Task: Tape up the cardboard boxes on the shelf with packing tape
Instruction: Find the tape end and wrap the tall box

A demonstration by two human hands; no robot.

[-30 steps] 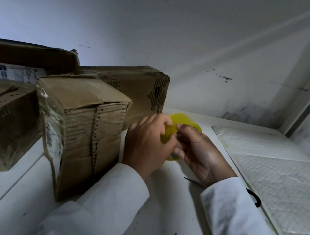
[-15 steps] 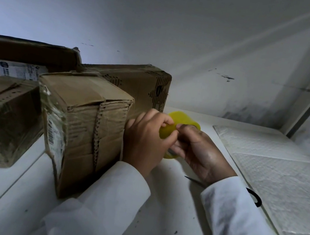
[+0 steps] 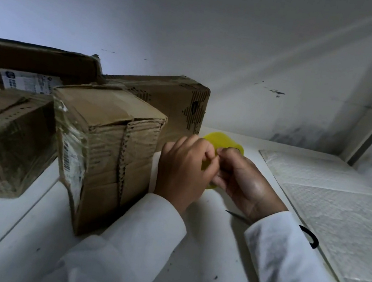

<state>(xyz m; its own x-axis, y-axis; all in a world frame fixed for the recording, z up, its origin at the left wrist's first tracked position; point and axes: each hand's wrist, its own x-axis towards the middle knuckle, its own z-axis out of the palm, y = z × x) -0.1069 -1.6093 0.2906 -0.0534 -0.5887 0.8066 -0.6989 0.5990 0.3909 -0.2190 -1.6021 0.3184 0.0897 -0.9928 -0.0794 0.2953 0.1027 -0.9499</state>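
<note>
Tape roll [image 3: 223, 140] being gripped in both my hands beside the cardboard box [image 3: 106, 152].
My left hand [image 3: 181, 172] and right hand [image 3: 244, 182] are pinching it, fingers curled.

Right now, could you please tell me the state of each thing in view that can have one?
tape roll: held between both hands, above the shelf.
left hand: fingers curled on the roll.
right hand: fingers pinching at the roll.
nearest box: closed, upright, old tape across its top.
left box: closed, wrapped in clear tape.
rear box: closed.
scissors: lying on the shelf, mostly hidden under the right sleeve.
</note>
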